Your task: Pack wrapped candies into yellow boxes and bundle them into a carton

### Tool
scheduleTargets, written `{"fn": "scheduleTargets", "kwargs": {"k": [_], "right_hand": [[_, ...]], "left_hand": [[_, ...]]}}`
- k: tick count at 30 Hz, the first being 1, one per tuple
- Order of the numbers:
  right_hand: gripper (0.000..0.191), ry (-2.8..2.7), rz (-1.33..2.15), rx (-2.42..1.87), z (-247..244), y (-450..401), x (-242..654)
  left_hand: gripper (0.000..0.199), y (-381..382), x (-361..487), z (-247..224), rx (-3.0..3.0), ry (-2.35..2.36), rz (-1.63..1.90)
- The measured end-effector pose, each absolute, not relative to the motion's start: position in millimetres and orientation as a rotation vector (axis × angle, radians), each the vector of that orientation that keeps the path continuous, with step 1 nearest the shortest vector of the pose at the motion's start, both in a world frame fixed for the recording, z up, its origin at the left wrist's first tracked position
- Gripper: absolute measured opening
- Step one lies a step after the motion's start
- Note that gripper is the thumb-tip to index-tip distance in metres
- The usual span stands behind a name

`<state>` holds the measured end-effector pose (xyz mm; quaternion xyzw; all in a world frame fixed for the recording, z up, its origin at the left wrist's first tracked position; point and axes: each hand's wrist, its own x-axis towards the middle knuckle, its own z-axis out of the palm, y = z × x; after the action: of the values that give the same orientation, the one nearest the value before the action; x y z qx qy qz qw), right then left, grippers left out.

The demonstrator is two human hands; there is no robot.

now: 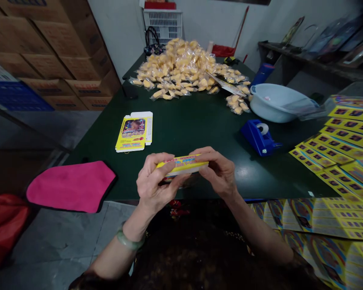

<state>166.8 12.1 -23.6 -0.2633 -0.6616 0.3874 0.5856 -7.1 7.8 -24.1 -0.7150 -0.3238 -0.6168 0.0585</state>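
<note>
A small yellow box (186, 162) with printed lettering is held up over the near edge of the dark green table. My left hand (157, 177) grips its left end, fingers on top and thumb below. On its right end, my right hand (220, 171) is closed in the same way. The box's underside is mostly hidden by the hands. Farther left on the table lies a flat yellow printed carton (133, 132) with white flaps. A blue tape dispenser (258, 137) stands to the right of my right hand.
Wrapped yellow pieces (184, 64) form a pile at the table's far end. Beside it sits a pale blue basin (281, 102). Many yellow printed cartons (345, 149) are stacked at the right. A pink cloth item (71, 186) lies at the left edge; brown boxes (51, 48) stand behind.
</note>
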Motion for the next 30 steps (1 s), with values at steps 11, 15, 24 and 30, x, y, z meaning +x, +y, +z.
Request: {"fn": "scheduleTargets", "kwargs": {"k": [11, 15, 24, 30], "right_hand": [[0.02, -1.614, 0.658, -0.627, -29.1, 13.6, 159.7], [0.017, -1.637, 0.664, -0.567, -29.4, 16.9, 163.9], [0.019, -1.639, 0.568, -0.571, -31.2, 19.1, 159.7], [0.013, -1.631, 0.576, -0.615, -29.3, 22.8, 157.3]], "left_hand": [[0.022, 13.0, -7.4, -24.6, -2.283, -0.97, -1.958], [0.015, 12.9, -6.3, -21.0, -2.286, -0.979, -1.962], [0.014, 14.4, -6.8, -19.7, -2.212, -0.978, -2.002], [0.051, 21.1, -8.9, -30.3, -2.299, -1.04, -2.049]]}}
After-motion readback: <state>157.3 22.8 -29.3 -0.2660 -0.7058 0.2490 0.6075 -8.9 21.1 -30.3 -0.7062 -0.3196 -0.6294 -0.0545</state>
